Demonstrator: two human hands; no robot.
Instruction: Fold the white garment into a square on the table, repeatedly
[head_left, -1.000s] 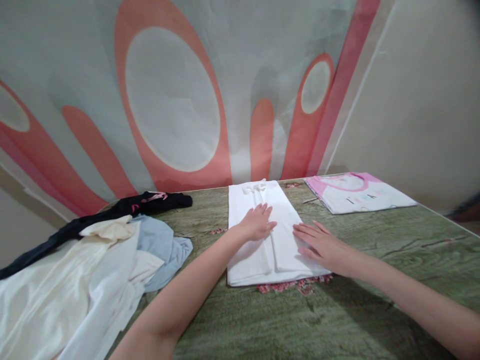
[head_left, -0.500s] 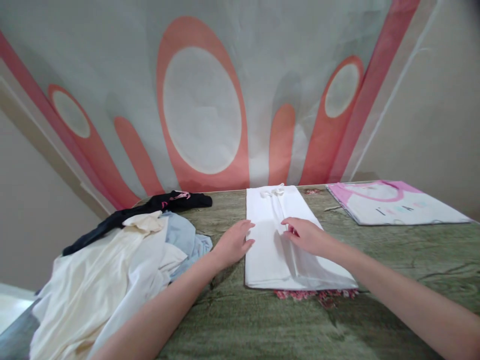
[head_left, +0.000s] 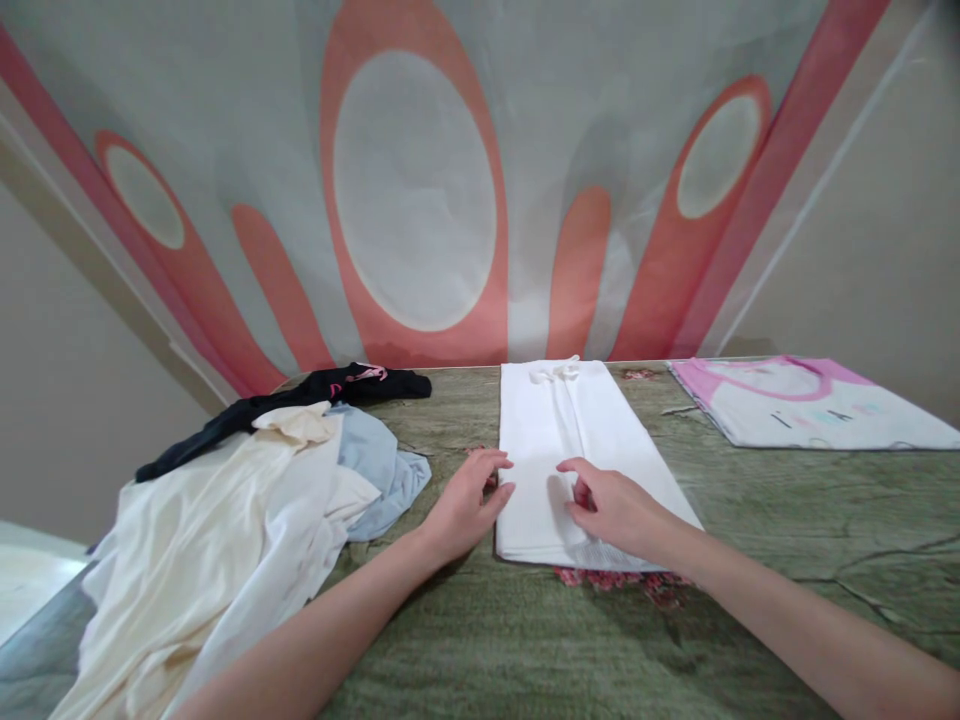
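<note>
A folded white garment (head_left: 611, 420) lies flat in front of me, with a small drawstring bow (head_left: 556, 374) at its far end. At its left edge rests my left hand (head_left: 469, 503), thumb and fingers apart, holding nothing. My right hand (head_left: 611, 505) is over the near half of the garment. Its index finger points left, the other fingers are bent, and the thumb stands off from them; nothing shows in its grip. I cannot tell whether its fingertips touch the cloth.
Left of the hands is a loose heap of clothes: cream cloth (head_left: 199, 540), light blue cloth (head_left: 382, 480) and a black garment (head_left: 247, 415). A folded pink-and-white shirt (head_left: 810, 405) lies at the far right. The wood-patterned table (head_left: 480, 650) meets a wall with a pink-patterned hanging (head_left: 412, 345).
My right hand has shifted towards the near end of the white garment, whose raised crease there now lies flatter. My left hand stays at the left edge. The view has shifted slightly.
</note>
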